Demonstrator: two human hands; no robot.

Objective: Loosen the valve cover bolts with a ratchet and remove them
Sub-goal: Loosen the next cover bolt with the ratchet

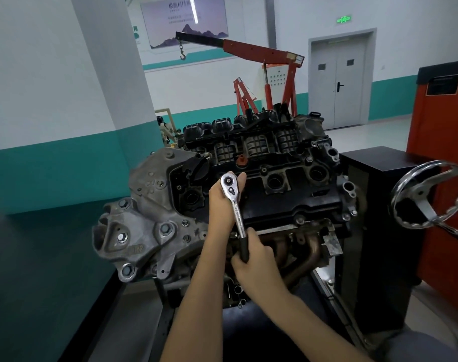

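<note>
"On top of the engine (311,130), where did the ratchet (234,205) sit?"

"Its head stood over the left part of the black valve cover (288,202), with the shaft running back toward the person. The left hand (221,205) was wrapped round the head, its thumb curled past the far side. The right hand (258,261) had its fingers clamped on the black grip."

"Could you see the fastener under it?"

"No — the left hand and the head hid the socket and whatever it sat on. One bolt (300,220) showed on the cover's near edge, to the right of the hands."

"What crowded the work?"

"The grey timing cover (144,231) bulked up just left of the hands, and the intake manifold (248,142) rose behind the valve cover. The rusty exhaust manifold (310,253) lay just beside the right hand. A chrome handwheel (429,194) stuck out from the black stand (374,244) at the right — well apart from the ratchet."

"And farther off?"

"A red engine hoist (264,52) behind the engine, a grey double door (339,82), and an orange cabinet (442,142) at the far right."
</note>
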